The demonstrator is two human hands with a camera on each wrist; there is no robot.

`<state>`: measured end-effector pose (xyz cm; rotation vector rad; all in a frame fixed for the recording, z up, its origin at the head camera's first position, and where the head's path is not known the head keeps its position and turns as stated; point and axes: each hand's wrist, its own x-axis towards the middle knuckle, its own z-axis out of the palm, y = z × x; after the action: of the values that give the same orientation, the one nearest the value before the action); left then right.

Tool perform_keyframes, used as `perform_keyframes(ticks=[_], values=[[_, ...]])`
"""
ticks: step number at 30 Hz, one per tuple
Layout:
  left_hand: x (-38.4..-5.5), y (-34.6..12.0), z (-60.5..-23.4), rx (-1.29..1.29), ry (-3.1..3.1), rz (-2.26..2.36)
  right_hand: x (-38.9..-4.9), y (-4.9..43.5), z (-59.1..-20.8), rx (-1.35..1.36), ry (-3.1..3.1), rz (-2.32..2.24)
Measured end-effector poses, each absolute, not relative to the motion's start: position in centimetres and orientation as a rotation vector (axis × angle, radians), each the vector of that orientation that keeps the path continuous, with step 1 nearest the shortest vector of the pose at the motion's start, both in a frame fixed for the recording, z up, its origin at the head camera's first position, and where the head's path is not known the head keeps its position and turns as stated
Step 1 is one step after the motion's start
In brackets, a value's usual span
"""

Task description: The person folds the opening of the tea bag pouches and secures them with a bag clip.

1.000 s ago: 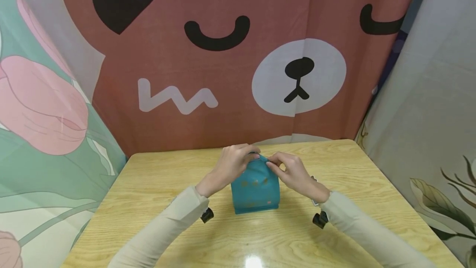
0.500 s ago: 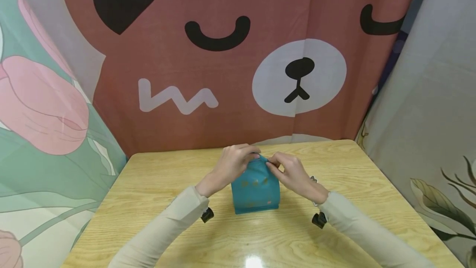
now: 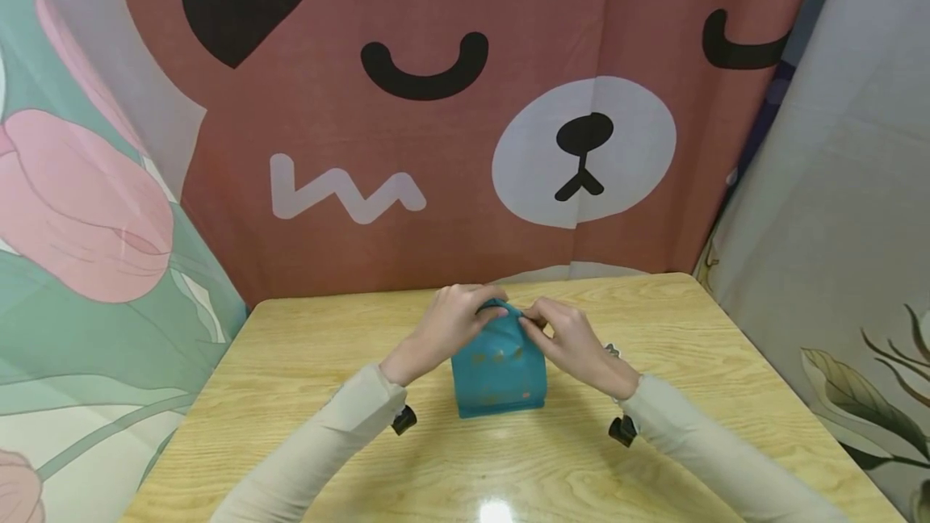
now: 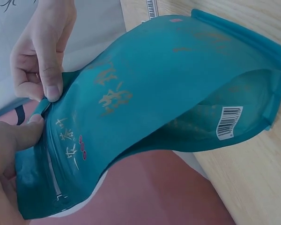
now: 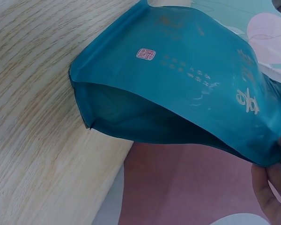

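While both hands are on the top edge, the left hand (image 3: 449, 320) holds its left part between thumb and fingers, and the right hand (image 3: 570, 337) pinches the edge just beside it, thumb against fingertips. Both grips are on the teal printed stand-up pouch (image 3: 500, 378).

Compared with half a second ago, the left fingers and thumb sit further apart, so more of the curved top rim shows between them; the right hand and pouch base are about where they were. Reads as work on the mouth of the pouch, left hand doing the adjusting; can't tell if the seal is parted.

Pouch stands upright on the wood-grain table (image 3: 327, 458), between the forearms, toward the far edge. Wide flat base, body tapering to the pinched top, side gusset folded inward. Gold lettering on the front, barcode label (image 4: 229, 123) in the gusset, small red seal stamp (image 5: 145, 54) on another face. Pale strip near the top edge, possibly a zip.

Farther out: pale sleeves (image 3: 334, 426), small black wrist cameras (image 3: 404, 420), bear-print curtain (image 3: 436, 248) behind, tulip-print curtain (image 3: 80, 208) at left.
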<state>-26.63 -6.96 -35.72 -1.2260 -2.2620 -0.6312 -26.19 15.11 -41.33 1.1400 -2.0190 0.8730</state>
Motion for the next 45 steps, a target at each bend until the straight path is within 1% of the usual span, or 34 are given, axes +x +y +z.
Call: perform_keyframes(ticks=[17,27,45], values=[[-26.59,-6.94,-35.46,-1.217,-2.283,-0.618,-25.96,14.61,-41.52,1.088,-2.005,0.711],[-26.69,-6.93,-35.19,-1.223,-2.359,-0.618,-25.99,14.46,-41.73,1.106,-1.944,0.496],[-26.69,-6.76,-34.82,-1.204,-2.433,-0.776,-25.59,14.28,-41.97,1.080,-1.895,0.152]])
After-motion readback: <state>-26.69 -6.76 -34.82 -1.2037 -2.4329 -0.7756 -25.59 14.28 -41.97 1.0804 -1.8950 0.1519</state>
